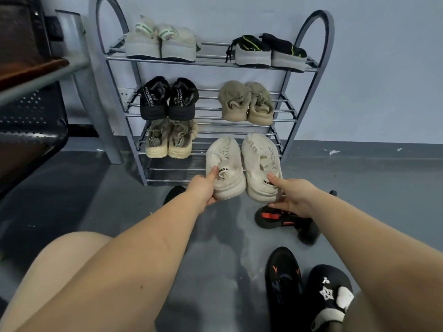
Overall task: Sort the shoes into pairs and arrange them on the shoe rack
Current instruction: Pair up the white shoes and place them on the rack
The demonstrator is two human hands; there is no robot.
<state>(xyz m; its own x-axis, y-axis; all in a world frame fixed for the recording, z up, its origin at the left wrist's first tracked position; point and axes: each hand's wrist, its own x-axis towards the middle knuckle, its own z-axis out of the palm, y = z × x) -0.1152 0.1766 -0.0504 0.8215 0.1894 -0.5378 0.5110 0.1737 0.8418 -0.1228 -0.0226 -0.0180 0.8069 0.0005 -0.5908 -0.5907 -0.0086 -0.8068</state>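
Note:
My left hand (203, 189) grips the heel of a white sneaker (224, 161), and my right hand (293, 196) grips the heel of its matching white sneaker (260, 161). Both shoes point toes-first at the right side of the lower tiers of the grey metal shoe rack (309, 65). The top shelf carries a pale grey pair (160, 44) and a black-and-green pair (269, 50). On the second shelf sit a black pair (169, 99) and an olive pair (245, 103). A beige high-top pair (169, 140) fills the third shelf's left side.
Loose shoes lie on the grey floor: a black-and-red one (285, 218) under my right hand, a black-orange one (284, 286), a black one with white patches (329, 298), and a black toe (173, 194) by my left wrist. A dark perforated bench (31, 121) stands at left.

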